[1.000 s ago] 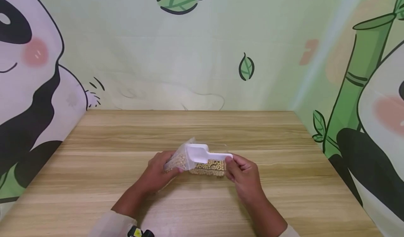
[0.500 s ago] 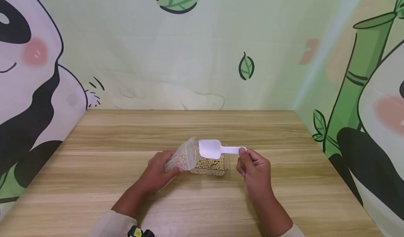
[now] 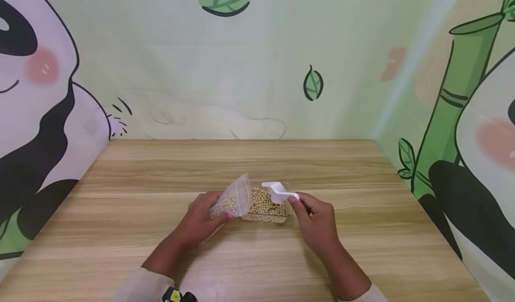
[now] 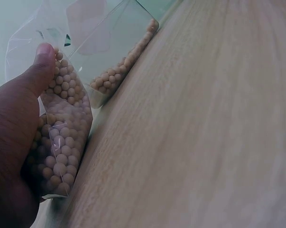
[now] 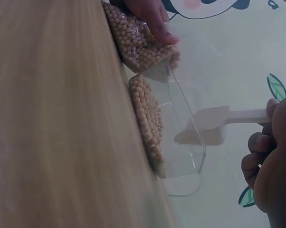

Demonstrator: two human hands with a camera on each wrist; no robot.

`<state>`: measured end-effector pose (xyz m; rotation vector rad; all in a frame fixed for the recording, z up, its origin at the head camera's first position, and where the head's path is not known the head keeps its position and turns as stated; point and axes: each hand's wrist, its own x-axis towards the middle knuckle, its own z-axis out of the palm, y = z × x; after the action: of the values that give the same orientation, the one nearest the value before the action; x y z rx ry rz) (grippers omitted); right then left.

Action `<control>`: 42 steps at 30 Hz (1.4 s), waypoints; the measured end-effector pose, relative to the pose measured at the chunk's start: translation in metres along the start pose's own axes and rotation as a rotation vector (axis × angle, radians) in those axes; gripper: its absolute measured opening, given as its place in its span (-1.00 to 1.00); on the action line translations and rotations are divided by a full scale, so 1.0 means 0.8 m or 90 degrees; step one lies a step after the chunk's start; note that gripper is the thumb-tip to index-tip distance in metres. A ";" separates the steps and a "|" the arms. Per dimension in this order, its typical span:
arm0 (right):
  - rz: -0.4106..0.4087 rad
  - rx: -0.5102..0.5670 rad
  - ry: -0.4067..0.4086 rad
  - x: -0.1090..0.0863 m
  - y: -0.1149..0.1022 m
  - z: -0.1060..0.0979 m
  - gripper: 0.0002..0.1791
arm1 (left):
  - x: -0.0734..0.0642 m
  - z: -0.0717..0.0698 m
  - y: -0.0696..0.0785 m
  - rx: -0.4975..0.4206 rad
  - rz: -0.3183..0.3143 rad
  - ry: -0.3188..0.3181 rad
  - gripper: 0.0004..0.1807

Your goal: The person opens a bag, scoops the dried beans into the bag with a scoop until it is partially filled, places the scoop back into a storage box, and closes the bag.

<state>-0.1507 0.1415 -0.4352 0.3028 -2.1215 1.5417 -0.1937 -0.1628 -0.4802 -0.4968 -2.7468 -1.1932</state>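
My left hand point(image 3: 203, 217) grips a clear plastic bag point(image 4: 67, 128) partly filled with round, pale soybeans, thumb across its near side. The bag's mouth leans right, over the left end of a clear plastic box point(image 5: 180, 164). Soybeans point(image 3: 261, 201) cover the bottom of this box. In my right hand point(image 3: 318, 221), the handle of a white scoop point(image 3: 277, 191) is pinched between thumb and fingers. The scoop's bowl is tilted above the right part of the box, apart from the beans in the right wrist view. Whether beans lie in the bowl cannot be seen.
Bag and box stand on a wood-grain table point(image 3: 161, 168). A backdrop point(image 3: 181, 69) printed with pandas, leaves and bamboo rises behind the table and along both sides. A black device with a yellow label point(image 3: 175, 295) sits by the left sleeve.
From the bag's mouth, the scoop has moved right and is now tilted over the box. My right hand went right, then slightly back left. The left hand and bag stay put.
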 end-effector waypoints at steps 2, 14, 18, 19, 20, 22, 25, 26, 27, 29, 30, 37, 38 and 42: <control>-0.049 -0.023 -0.013 0.000 0.002 0.001 -0.93 | 0.000 0.000 0.001 -0.001 0.001 -0.002 -0.42; -0.262 -0.272 -0.056 -0.002 0.005 -0.001 -0.86 | -0.001 -0.001 0.000 -0.003 0.020 0.008 -0.42; -0.310 -0.336 -0.061 -0.002 0.005 -0.001 -0.87 | -0.001 0.000 -0.001 0.001 0.025 0.012 -0.43; -0.315 -0.348 -0.063 -0.003 0.004 -0.001 -0.88 | -0.001 0.000 -0.001 0.003 0.026 0.012 -0.43; -0.319 -0.356 -0.064 -0.003 0.004 -0.001 -0.90 | -0.001 -0.001 -0.001 0.003 0.027 0.012 -0.43; -0.323 -0.369 -0.065 -0.003 0.003 -0.001 -0.89 | -0.001 -0.001 -0.001 0.004 0.030 0.011 -0.43; -0.315 -0.373 -0.065 -0.004 0.002 -0.002 -0.85 | -0.001 -0.001 0.000 0.005 0.029 0.009 -0.42; -0.309 -0.367 -0.063 -0.004 0.002 -0.002 -0.85 | -0.001 -0.001 -0.001 0.004 0.027 0.008 -0.42; -0.300 -0.358 -0.060 -0.004 0.002 -0.002 -0.85 | -0.001 0.000 0.000 0.003 0.026 0.007 -0.42; -0.282 -0.331 -0.049 -0.004 0.002 -0.002 -0.84 | -0.001 0.000 0.000 0.004 0.022 0.003 -0.42; -0.271 -0.313 -0.043 -0.003 0.002 -0.002 -0.83 | -0.001 0.000 0.000 0.003 0.020 0.001 -0.42; -0.177 -0.209 0.003 0.000 0.003 -0.003 -0.72 | 0.000 0.001 0.000 0.004 0.015 -0.007 -0.41; -0.157 -0.200 0.006 0.000 0.002 -0.003 -0.72 | 0.000 0.001 0.000 0.005 0.015 -0.006 -0.41; -0.060 -0.166 0.015 0.001 0.001 -0.003 -0.74 | 0.000 0.001 0.000 0.009 0.019 -0.005 -0.42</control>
<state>-0.1511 0.1444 -0.4349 0.2865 -2.2255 1.1935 -0.1938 -0.1622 -0.4802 -0.5405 -2.7414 -1.1660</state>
